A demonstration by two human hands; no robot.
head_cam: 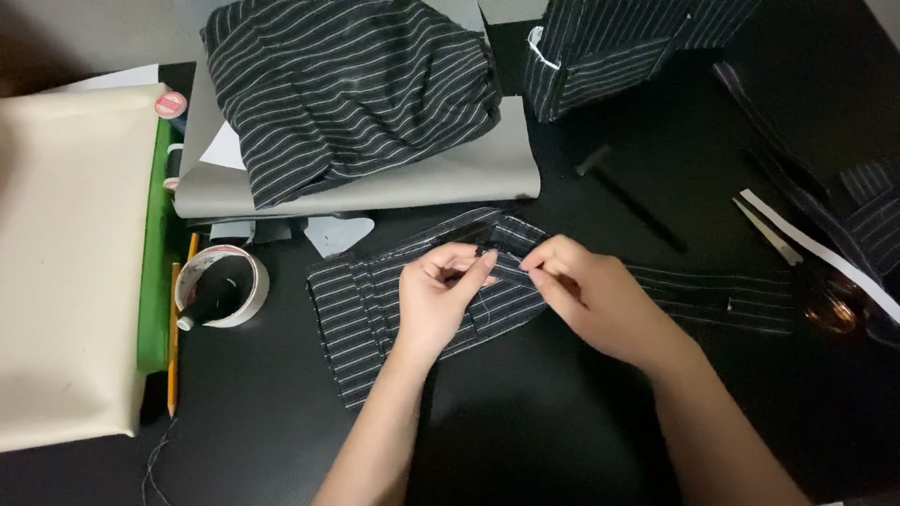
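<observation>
Both hands are working at the middle of a black tabletop (525,422), meeting over a flat piece of black cloth with thin white stripes (375,309). The left hand (436,300) is curling its fingers and pinching the cloth's upper fold between thumb and forefinger, while the right hand (586,295) is pinching the same fold just beside it, fingertips nearly touching those of the left; whether a needle or thread is sitting between them is too small to tell. The striped piece is lying across the table's centre, one end reaching left toward a white roll of tape (225,286) and a narrow striped band (731,295) running off to the right. A yellow pencil (172,347) is lying beside the roll, along the edge of a cream board with a green border (70,272). Behind the hands, a bundle of the same striped fabric (347,89) is resting on a grey sheet (469,173). Another striped piece (609,52) is sitting at the top right, and a white paper strip (816,253) is lying slantwise well apart at the right.
</observation>
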